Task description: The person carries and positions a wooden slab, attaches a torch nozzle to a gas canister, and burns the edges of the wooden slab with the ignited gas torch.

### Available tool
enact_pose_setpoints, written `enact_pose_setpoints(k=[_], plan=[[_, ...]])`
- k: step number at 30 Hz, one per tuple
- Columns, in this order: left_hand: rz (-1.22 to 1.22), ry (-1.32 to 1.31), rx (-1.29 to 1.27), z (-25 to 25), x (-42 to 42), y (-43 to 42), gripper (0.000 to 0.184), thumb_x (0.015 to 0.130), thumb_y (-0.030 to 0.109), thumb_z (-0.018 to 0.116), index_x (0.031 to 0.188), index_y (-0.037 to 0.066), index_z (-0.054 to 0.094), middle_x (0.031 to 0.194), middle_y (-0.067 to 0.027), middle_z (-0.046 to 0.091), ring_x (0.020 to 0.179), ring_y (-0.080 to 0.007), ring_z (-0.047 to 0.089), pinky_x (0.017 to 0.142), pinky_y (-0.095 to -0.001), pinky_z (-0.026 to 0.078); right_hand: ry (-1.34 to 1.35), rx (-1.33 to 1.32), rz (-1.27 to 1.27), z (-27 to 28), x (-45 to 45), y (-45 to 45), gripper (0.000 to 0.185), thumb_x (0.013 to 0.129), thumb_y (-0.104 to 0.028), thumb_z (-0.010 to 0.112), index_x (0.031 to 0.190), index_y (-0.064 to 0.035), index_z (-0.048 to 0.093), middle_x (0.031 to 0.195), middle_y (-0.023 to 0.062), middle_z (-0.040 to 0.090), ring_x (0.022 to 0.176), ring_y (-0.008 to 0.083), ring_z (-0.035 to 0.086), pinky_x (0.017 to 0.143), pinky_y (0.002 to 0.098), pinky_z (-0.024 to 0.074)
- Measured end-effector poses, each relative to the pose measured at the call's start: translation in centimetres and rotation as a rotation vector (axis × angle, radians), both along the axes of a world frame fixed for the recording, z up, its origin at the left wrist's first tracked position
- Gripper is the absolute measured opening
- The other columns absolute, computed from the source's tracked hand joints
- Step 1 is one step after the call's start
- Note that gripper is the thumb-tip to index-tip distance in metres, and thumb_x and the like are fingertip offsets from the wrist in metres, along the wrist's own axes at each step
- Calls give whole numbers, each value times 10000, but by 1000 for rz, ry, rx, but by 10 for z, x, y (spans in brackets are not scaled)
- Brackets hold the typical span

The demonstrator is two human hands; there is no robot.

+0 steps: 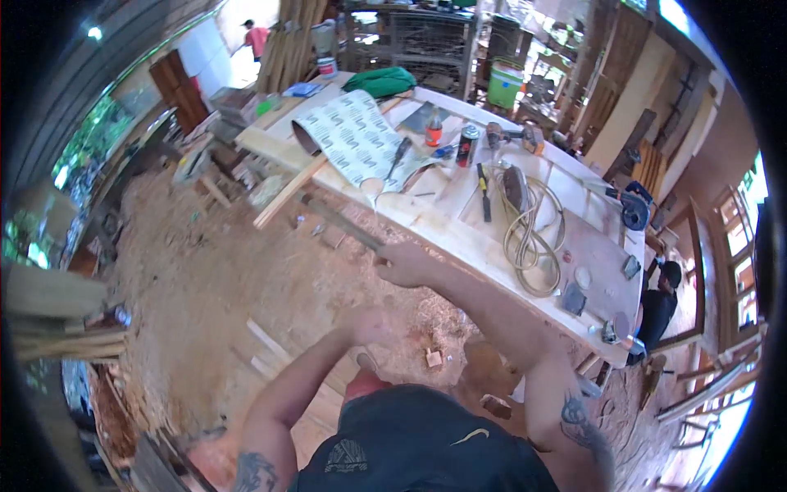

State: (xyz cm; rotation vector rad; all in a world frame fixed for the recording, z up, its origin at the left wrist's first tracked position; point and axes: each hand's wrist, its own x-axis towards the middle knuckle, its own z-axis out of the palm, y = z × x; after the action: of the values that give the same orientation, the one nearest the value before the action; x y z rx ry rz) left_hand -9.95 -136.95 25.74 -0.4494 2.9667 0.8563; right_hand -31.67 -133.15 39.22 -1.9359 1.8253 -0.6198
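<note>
My right hand [406, 264] is closed around the near end of a long, narrow grey-brown wooden stick [344, 224]. It points away to the upper left, beside the long edge of the workbench [426, 234]. Lower down, in front of my body, my left hand [373, 325] is smeared by motion, and its fingers do not show clearly. A pale wood strip [288, 193] juts out from the bench just past the stick's far end.
On the bench lie a patterned sheet [352, 139], a coiled hose [533, 246], a spray can [467, 146], a drill [525, 138] and a blue-black power tool [635, 205]. A person [658, 307] crouches at the right; another [256, 39] is far back. Wood scraps [434, 358] litter the dirt floor.
</note>
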Motion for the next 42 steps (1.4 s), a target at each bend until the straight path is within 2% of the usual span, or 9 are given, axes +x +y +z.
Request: enact_pose_setpoints(k=[6, 10, 11, 15, 22, 27, 34, 35, 42], plan=[[796, -166, 440, -54, 114, -110, 358, 930, 331, 654, 999, -19, 688, 864, -221, 709, 864, -362, 706, 750, -461, 527, -847, -78, -807, -101, -41, 32, 229, 904, -264, 678, 997, -63, 734, 723, 48, 671, 683, 132, 646, 639, 320, 525], [771, -167, 415, -60, 130, -148, 641, 880, 197, 721, 1431, -9, 464, 1115, -232, 696, 1081, -360, 671, 935, -427, 520, -533, -79, -1210, -138, -61, 34, 229, 916, -172, 662, 1065, 1, 689, 820, 75, 698, 750, 143, 661, 689, 308, 538], [534, -139, 137, -76, 126, -166, 906, 849, 150, 744, 1564, 28, 203, 1249, -241, 636, 1179, -358, 623, 1010, -419, 485, -443, -86, -1248, -143, -64, 33, 253, 916, -145, 658, 1115, 10, 670, 872, 87, 710, 795, 145, 670, 720, 306, 543], [392, 107, 306, -34, 8, -243, 604, 883, 147, 704, 1420, 17, 460, 1232, -222, 647, 1169, -334, 634, 994, -408, 501, -665, -378, -1094, -130, -120, -10, 551, 918, -89, 648, 1411, 13, 426, 1293, 171, 644, 1053, 215, 648, 886, 337, 530], [275, 384, 429, 81, -250, -304, 289, 917, 135, 647, 1178, 12, 666, 1066, -153, 723, 940, -269, 710, 836, -370, 561, -614, -578, -1173, -129, -272, -127, 682, 852, -101, 722, 1433, 1, 381, 1353, 186, 569, 1220, 296, 574, 1016, 407, 475], [226, 307, 211, 66, -427, -348, 295, 933, 225, 605, 1134, 27, 691, 1068, -189, 720, 985, -326, 703, 835, -424, 554, -238, -517, -1224, -129, -375, -197, 833, 759, -160, 813, 1428, 51, 365, 1395, 274, 496, 1261, 365, 553, 1050, 421, 460], [242, 58, 0, 19, -545, -333, 315, 928, 298, 595, 1117, 63, 688, 1058, -212, 704, 1028, -390, 670, 882, -499, 530, -513, -577, -1135, -135, -403, -213, 728, 690, -111, 842, 1322, -6, 498, 1142, 164, 660, 1042, 342, 661, 908, 416, 532], [235, -7, -52, 9, -555, -331, 324, 923, 298, 601, 1137, 69, 680, 1068, -212, 701, 1041, -386, 666, 894, -499, 526, -281, -738, -1102, -135, -406, -210, 696, 685, -126, 850, 1290, -12, 526, 1064, 152, 681, 964, 317, 680, 854, 410, 547], [267, -114, -106, -3, -584, -320, 630, 848, 360, 701, 1387, 120, 479, 1249, -211, 630, 1129, -387, 638, 947, -490, 518, -625, -594, -1118, -60, -366, -147, 648, 738, -134, 821, 1305, 0, 537, 1117, 99, 656, 1023, 185, 627, 910, 349, 506]])
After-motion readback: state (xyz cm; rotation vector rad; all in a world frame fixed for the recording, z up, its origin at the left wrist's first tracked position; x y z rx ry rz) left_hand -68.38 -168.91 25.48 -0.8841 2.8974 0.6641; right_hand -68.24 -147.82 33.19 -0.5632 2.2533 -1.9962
